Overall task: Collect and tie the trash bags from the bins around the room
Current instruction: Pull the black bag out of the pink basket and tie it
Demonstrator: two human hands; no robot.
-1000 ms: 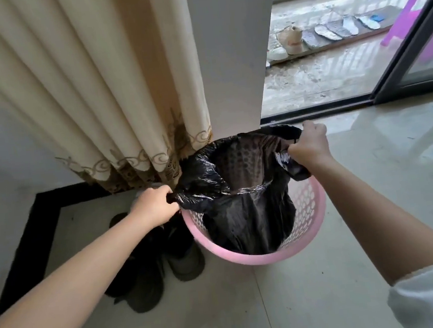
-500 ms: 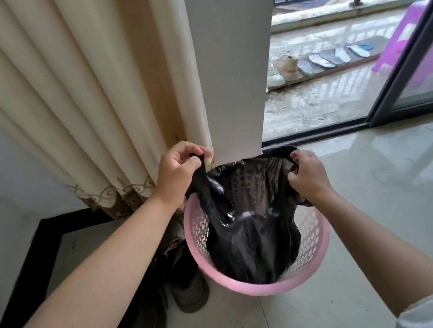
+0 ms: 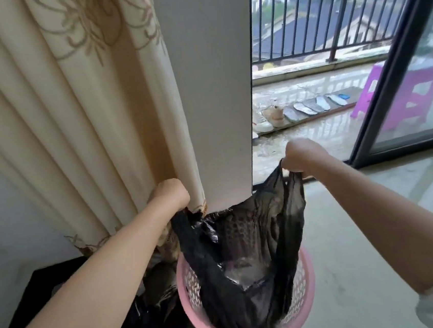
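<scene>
Bag (image 3: 247, 262) now rises half out of the pink bin (image 3: 306, 282); my left hand (image 3: 169, 195) and right hand (image 3: 301, 156), higher than before, each pinch its rim, ready for tying.

Soft daylight enters through the open doorway beyond the railing (image 3: 327, 13), right of the white wall panel (image 3: 215, 83), so the balcony and the glossy floor (image 3: 350, 230) beside it look bright and carry pale reflections. Left of the panel the curtain (image 3: 71, 112) is evenly lit with gentle shading in its folds, and the corner below it falls into deep shadow. The wide lens bends the panel and door frame (image 3: 392, 65) outward, and the whole view is slightly soft, with blur at the edges.
</scene>
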